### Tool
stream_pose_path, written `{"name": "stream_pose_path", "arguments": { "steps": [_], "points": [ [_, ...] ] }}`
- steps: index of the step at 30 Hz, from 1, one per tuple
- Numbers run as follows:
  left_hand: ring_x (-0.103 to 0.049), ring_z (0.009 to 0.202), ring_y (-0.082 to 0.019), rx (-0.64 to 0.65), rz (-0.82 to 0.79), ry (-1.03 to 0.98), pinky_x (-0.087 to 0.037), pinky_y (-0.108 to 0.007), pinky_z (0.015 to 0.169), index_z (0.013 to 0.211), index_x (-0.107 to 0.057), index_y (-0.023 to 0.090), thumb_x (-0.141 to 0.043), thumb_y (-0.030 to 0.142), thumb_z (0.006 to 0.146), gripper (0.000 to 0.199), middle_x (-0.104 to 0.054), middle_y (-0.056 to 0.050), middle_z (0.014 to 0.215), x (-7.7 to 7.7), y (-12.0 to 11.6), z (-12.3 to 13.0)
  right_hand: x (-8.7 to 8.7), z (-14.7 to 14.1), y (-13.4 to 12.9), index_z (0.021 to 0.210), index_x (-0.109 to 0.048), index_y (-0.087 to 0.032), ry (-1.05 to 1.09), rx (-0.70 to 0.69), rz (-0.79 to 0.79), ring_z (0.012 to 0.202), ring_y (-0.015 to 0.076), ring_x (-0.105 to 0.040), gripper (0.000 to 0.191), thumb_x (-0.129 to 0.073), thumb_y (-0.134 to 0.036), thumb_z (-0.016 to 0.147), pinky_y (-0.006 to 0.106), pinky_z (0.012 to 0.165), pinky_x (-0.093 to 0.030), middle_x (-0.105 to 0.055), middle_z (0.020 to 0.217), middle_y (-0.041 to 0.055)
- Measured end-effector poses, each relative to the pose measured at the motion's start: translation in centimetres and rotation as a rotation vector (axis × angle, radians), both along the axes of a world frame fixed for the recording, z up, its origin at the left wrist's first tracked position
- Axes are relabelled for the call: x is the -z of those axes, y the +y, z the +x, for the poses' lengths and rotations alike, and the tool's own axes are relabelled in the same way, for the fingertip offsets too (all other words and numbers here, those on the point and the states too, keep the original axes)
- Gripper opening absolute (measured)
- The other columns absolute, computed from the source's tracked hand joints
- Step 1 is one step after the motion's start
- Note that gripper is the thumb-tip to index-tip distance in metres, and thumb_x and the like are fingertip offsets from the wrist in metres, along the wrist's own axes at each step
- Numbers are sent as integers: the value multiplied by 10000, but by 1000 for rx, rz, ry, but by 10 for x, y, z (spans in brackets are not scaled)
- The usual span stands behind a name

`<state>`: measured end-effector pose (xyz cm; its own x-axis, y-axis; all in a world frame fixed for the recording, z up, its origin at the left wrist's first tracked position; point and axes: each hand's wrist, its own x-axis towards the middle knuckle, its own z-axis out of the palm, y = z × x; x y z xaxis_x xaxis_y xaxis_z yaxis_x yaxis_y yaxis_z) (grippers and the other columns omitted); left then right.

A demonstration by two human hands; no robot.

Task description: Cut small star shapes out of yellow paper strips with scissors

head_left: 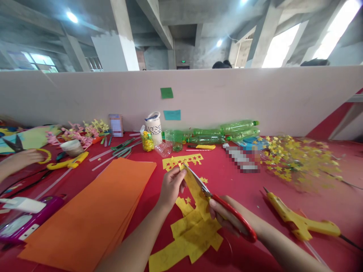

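Leftward, stacked flat orange sheets point(93, 211) lie near loose yellow pieces point(195, 236); the left hand point(171, 186) pinches a thin yellow strip point(193, 189), the right hand point(224, 222) curled round red-handled metal scissors point(227, 206).

Paper scraps point(190, 234) set between stacked sheets point(96, 211), left, and a glue gun point(297, 222), right; bottles point(210, 138) laid behind.

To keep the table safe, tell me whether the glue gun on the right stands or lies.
Lying: the yellow glue gun rests on its side, nozzle and handle stretched along the red table.
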<state>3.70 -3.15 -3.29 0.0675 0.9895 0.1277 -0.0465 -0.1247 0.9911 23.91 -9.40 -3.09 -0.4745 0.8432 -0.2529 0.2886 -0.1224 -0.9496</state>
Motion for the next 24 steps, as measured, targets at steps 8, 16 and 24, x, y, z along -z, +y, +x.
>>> {"name": "stream_pose_path", "arguments": {
  "steps": [8,16,24],
  "points": [
    [-409,357,-64,19,-20,-40,-281,-191,388,565,-440,184,-572,397,818,356,-492,48,425,1,1,0,-4,-4,-1,692,-497,-180,-39,27,1,292,66,-311,516,-354,-627,909,195,366,-226,-357,343,-89],
    [-397,347,-58,34,-37,-72,-265,-193,378,587,-475,177,-576,399,817,336,-506,42,439,1,1,0,-6,-5,1,692,-484,-183,-48,49,-15,283,63,-320,531,-379,-671,871,186,333,-209,-365,368,-88],
    [-398,346,-60,36,-37,-85,-268,-194,378,594,-485,174,-578,400,818,332,-501,46,435,3,2,-1,-3,-5,1,670,-474,-186,-66,52,16,286,65,-315,513,-372,-636,895,189,343,-216,-350,351,-88]
  ]
}}
